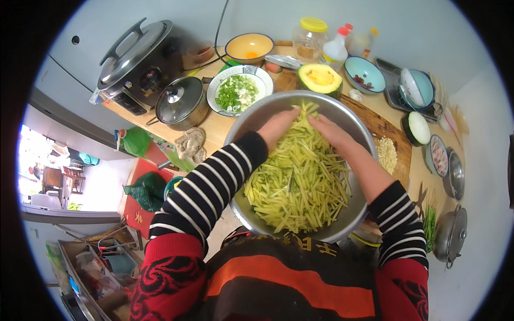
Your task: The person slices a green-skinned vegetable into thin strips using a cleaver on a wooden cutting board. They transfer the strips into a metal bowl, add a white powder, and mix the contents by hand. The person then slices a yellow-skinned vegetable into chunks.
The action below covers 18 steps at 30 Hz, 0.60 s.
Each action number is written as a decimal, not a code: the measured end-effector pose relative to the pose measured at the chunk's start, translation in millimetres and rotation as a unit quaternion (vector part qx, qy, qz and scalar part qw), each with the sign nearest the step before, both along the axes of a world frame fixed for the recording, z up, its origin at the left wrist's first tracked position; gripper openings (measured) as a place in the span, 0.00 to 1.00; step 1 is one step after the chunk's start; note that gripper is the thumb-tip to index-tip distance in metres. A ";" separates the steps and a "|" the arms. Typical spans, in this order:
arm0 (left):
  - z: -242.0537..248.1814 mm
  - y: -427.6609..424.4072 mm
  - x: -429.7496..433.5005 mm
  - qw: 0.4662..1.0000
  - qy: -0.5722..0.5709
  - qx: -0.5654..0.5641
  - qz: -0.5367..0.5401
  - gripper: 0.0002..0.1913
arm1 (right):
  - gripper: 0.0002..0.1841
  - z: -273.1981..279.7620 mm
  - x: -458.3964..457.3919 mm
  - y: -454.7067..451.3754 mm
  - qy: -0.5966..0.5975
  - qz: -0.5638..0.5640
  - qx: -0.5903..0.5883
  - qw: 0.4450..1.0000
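A large metal basin (359,120) stands before me, heaped with pale yellow-green vegetable strips (297,184). Both hands reach over the pile to its far side. My left hand (279,126) and my right hand (333,132) curve towards each other, with a bunch of strips held between them. Their fingertips are partly buried in the strips. A wooden cutting board (395,132), partly hidden behind the basin, carries chopped pale bits (387,154). Just beyond the rim sits a halved green-skinned squash (320,80) with its yellow inside showing.
Left of the basin are a patterned bowl of chopped scallions (237,94), a lidded pot (180,104) and a large electric cooker (134,64). A bowl of meat (437,154), a cut gourd (417,128), a knife (419,198) and a lidded metal pot (451,234) lie right.
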State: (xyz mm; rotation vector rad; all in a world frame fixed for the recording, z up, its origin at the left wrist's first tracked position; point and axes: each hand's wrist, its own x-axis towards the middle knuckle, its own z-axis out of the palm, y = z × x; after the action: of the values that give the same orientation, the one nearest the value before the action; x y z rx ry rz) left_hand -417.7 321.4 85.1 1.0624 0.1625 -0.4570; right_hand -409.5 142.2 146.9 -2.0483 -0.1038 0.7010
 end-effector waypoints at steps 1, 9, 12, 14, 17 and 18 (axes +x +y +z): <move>1.3 -3.8 -1.8 0.999 -0.022 0.037 0.005 0.18 | 0.38 -6.3 2.0 -2.4 -0.003 0.015 0.002 1.000; 97.4 -2.4 -107.6 0.970 -0.153 0.171 -0.085 0.23 | 0.30 63.6 -59.9 -59.6 0.075 0.176 0.046 0.980; 95.5 0.5 -143.5 0.989 0.018 0.139 0.036 0.37 | 0.36 57.1 -71.7 -80.4 0.160 0.030 0.047 0.986; 80.8 12.7 -142.8 0.978 0.182 0.096 0.025 0.46 | 0.39 43.1 -75.0 -84.3 0.207 -0.067 0.059 0.974; 23.5 6.8 -133.7 0.982 0.188 -0.024 0.011 0.30 | 0.41 13.9 -77.5 -66.9 0.248 -0.078 0.122 0.958; 19.1 -0.8 -127.9 0.981 0.194 0.011 0.025 0.29 | 0.43 -0.6 -75.2 -56.2 0.254 -0.047 0.162 0.952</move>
State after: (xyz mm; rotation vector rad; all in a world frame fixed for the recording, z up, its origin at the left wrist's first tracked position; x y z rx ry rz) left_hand -545.6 320.6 104.2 0.9798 0.5390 -0.6156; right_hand -484.7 86.0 146.3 -1.5010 0.1670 1.0539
